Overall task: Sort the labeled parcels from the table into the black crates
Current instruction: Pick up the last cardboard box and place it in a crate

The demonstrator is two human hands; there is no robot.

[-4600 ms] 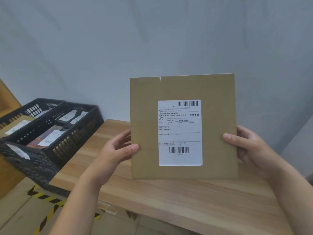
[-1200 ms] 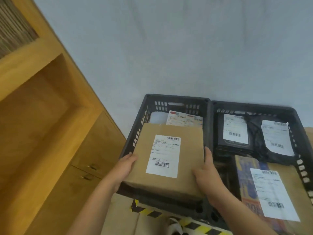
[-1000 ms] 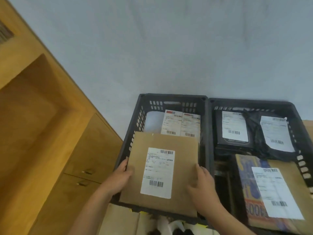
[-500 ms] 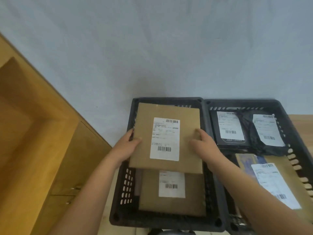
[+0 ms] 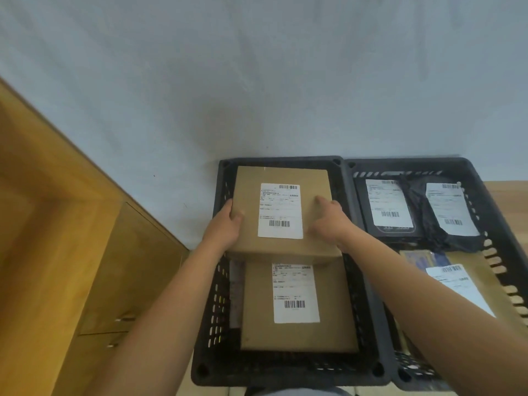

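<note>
Parcel (image 5: 281,247): matt brown cardboard; label (image 5: 280,210): smooth white paper. Crate (image 5: 220,310): matt black perforated plastic. Bag (image 5: 440,242): creased black plastic film, slightly glossy. Cabinet (image 5: 57,252): smooth wood, soft sheen.

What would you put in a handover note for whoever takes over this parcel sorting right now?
Left hand and right hand each grip a side edge of the top parcel.
It hangs over the far half of the left crate, overlapping a lower parcel lying inside.
Right crate already holds labelled parcels.
Left: lower it, let go, check the mostly unseen table for more.
</note>
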